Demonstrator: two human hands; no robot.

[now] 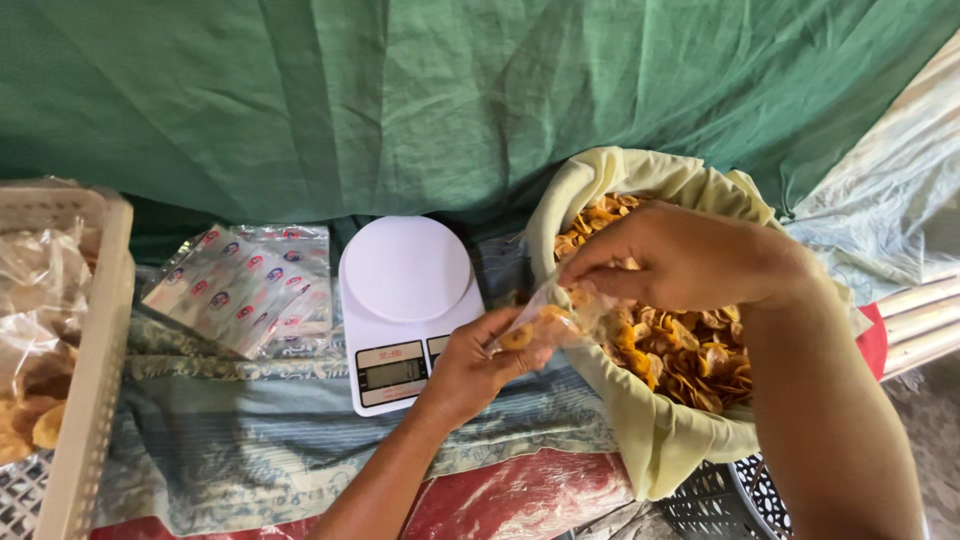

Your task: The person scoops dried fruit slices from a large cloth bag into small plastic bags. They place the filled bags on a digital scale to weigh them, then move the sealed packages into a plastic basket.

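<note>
Just right of the frame's centre, a small clear plastic bag (545, 325) partly filled with golden fried chips is held between a person's two hands. Its lower end sits in the closed grip of the left hand (480, 365), thumb and fingers pinched around the plastic. The right hand (685, 265) reaches in from the right edge, its fingertips bunched at the bag's mouth; whether they hold chips cannot be told. Both hands hover at the rim of a cream cloth sack (650, 440) heaped with the same chips (690, 350), which fills the centre right of the frame. Left of the hands, at centre, a white digital kitchen scale (405, 300) rests on a patterned blue cloth (250, 440), its round platform bare. Farther left lies a stack of printed clear bags (245, 285), and at the far left edge stands a beige plastic basket (95, 360) holding packed chips. Green fabric (450, 100) spans the upper frame.
</note>
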